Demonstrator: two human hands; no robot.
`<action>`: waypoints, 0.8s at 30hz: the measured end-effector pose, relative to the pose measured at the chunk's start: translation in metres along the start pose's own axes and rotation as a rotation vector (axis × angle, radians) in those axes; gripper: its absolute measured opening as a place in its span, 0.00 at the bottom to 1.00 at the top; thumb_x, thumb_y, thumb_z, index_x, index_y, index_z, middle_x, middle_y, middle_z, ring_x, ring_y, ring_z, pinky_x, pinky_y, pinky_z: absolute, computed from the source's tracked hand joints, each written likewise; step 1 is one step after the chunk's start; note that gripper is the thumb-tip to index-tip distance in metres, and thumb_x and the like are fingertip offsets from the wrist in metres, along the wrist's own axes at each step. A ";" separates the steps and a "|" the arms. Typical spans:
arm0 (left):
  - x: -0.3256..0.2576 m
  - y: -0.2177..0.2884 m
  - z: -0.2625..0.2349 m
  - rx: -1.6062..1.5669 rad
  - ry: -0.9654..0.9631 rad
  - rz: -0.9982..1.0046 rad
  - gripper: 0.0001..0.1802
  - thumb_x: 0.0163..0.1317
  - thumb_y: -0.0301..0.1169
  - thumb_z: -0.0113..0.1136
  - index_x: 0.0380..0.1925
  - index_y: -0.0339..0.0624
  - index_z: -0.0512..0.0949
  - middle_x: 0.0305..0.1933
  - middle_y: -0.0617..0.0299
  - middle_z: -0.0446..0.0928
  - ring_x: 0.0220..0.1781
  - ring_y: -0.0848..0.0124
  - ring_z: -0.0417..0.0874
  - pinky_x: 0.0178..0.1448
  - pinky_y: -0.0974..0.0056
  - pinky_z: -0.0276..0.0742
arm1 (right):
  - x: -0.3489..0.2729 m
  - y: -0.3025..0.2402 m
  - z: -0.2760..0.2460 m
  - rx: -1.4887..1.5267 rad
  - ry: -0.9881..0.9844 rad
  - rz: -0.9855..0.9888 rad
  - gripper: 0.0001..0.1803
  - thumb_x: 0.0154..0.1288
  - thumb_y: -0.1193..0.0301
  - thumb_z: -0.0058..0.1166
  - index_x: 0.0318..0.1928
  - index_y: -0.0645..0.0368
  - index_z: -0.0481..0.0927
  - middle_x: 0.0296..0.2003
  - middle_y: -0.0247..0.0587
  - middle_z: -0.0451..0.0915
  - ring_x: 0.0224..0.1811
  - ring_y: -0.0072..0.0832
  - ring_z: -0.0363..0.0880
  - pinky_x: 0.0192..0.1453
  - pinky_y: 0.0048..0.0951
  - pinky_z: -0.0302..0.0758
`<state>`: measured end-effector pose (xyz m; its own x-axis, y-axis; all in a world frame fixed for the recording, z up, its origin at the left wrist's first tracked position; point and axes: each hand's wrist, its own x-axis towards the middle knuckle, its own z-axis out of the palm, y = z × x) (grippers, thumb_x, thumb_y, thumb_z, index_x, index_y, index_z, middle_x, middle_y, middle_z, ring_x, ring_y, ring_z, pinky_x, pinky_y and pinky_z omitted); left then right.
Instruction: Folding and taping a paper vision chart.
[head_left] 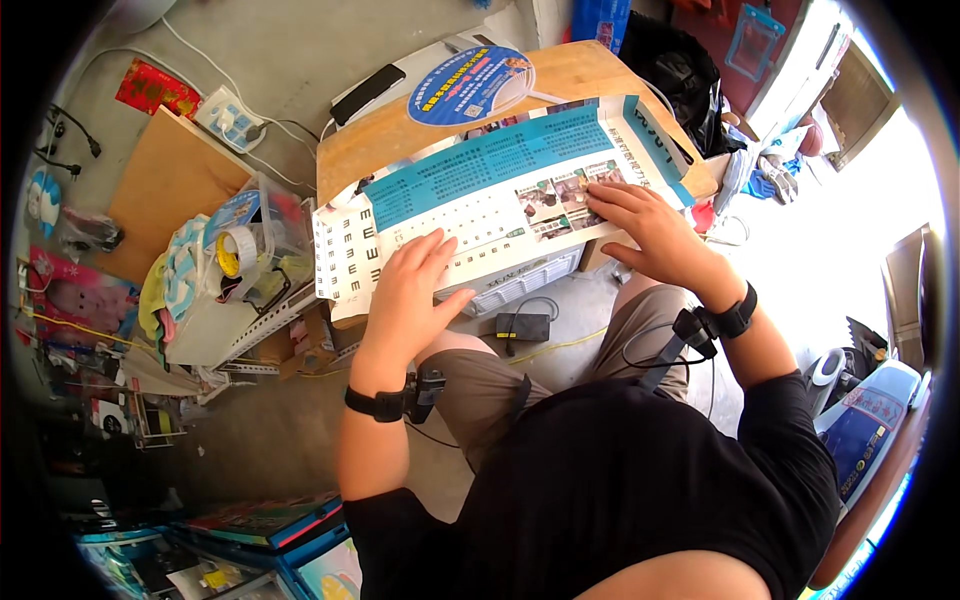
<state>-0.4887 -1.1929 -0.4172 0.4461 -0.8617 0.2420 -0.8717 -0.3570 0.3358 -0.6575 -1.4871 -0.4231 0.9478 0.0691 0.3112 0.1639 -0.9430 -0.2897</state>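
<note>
A long printed paper sheet, apparently an eye chart with a blue band and small photos, lies across the wooden table. My left hand rests on the sheet's near edge toward its left end, fingers stretched out. On the photos toward the right lies my right hand, its fingers extended and its thumb apart. Neither hand grips anything. The sheet's left end bends down past the table edge, and its right end curls up slightly. Beyond the sheet lies a blue oval hand fan with a white handle.
A black phone lies at the table's far left. To the left stand a clear plastic bin with a tape roll and a power strip with cables. A black adapter sits below the table; a black bag is behind.
</note>
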 end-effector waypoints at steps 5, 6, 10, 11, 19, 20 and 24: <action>-0.015 -0.005 0.012 0.003 0.151 -0.001 0.24 0.55 0.30 0.67 0.53 0.34 0.78 0.60 0.50 0.76 0.61 0.52 0.75 0.65 0.54 0.70 | -0.005 -0.002 0.009 -0.042 0.067 0.017 0.31 0.55 0.71 0.63 0.61 0.62 0.73 0.63 0.47 0.71 0.67 0.43 0.67 0.70 0.41 0.63; -0.016 -0.005 0.014 0.002 0.148 0.000 0.24 0.55 0.30 0.67 0.53 0.34 0.78 0.60 0.50 0.76 0.61 0.52 0.75 0.65 0.54 0.70 | -0.005 -0.001 0.011 -0.042 0.073 0.022 0.31 0.55 0.71 0.63 0.61 0.62 0.73 0.64 0.47 0.71 0.67 0.43 0.67 0.71 0.41 0.63; -0.022 -0.003 0.015 -0.011 0.215 -0.052 0.22 0.56 0.29 0.66 0.51 0.33 0.79 0.58 0.51 0.77 0.60 0.52 0.76 0.64 0.55 0.71 | -0.006 -0.001 0.015 -0.049 0.101 0.030 0.31 0.55 0.71 0.63 0.61 0.62 0.73 0.64 0.46 0.71 0.67 0.42 0.67 0.71 0.41 0.62; -0.023 -0.003 0.016 -0.016 0.234 -0.064 0.22 0.56 0.28 0.66 0.51 0.33 0.79 0.58 0.51 0.77 0.60 0.52 0.76 0.64 0.55 0.71 | -0.006 -0.001 0.016 -0.043 0.102 0.024 0.31 0.55 0.71 0.63 0.61 0.62 0.73 0.64 0.46 0.71 0.67 0.42 0.67 0.71 0.41 0.62; -0.024 -0.003 0.020 -0.011 0.251 -0.063 0.22 0.56 0.29 0.65 0.51 0.35 0.79 0.59 0.52 0.77 0.60 0.53 0.75 0.64 0.54 0.70 | -0.008 -0.002 0.018 -0.030 0.127 0.054 0.31 0.54 0.72 0.63 0.61 0.61 0.73 0.64 0.44 0.72 0.68 0.42 0.66 0.72 0.42 0.61; -0.024 -0.002 0.020 -0.002 0.253 -0.060 0.22 0.56 0.30 0.65 0.51 0.35 0.78 0.59 0.53 0.77 0.60 0.53 0.75 0.65 0.54 0.69 | -0.008 -0.002 0.018 -0.028 0.128 0.051 0.31 0.54 0.72 0.63 0.61 0.61 0.73 0.64 0.44 0.72 0.68 0.42 0.66 0.72 0.42 0.61; -0.025 -0.004 0.021 0.004 0.257 -0.059 0.22 0.56 0.30 0.65 0.51 0.35 0.78 0.59 0.52 0.76 0.60 0.53 0.75 0.65 0.54 0.69 | -0.007 -0.003 0.017 -0.031 0.130 0.050 0.31 0.54 0.72 0.63 0.61 0.61 0.73 0.63 0.44 0.72 0.68 0.41 0.66 0.72 0.42 0.61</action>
<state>-0.5009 -1.1776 -0.4438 0.5328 -0.7195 0.4456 -0.8431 -0.4058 0.3529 -0.6595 -1.4790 -0.4401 0.9107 -0.0189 0.4127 0.1073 -0.9538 -0.2805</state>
